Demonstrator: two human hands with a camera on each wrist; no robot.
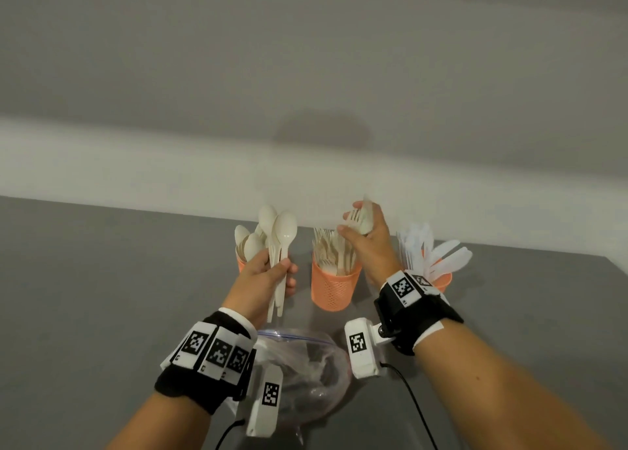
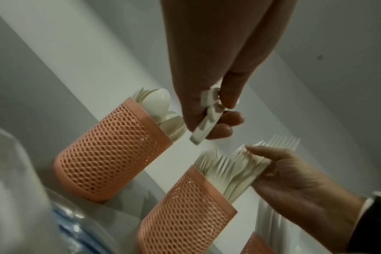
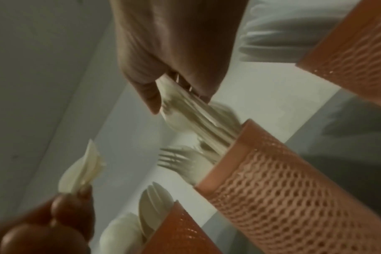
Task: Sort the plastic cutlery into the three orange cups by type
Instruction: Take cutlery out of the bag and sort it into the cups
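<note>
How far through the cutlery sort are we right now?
Nearly done. All three cups are loaded: spoon cup, fork cup, knife cup. In hand: the left hand grips a bunch of spoons; the right hand holds forks above the fork cup. Left: drop both bunches. The bag looks about empty.

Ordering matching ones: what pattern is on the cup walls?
Orange honeycomb mesh on the middle cup; clearest in left wrist view.

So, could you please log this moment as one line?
left hand: holds spoons | right hand: holds forks over middle cup | sorting: underway
</note>
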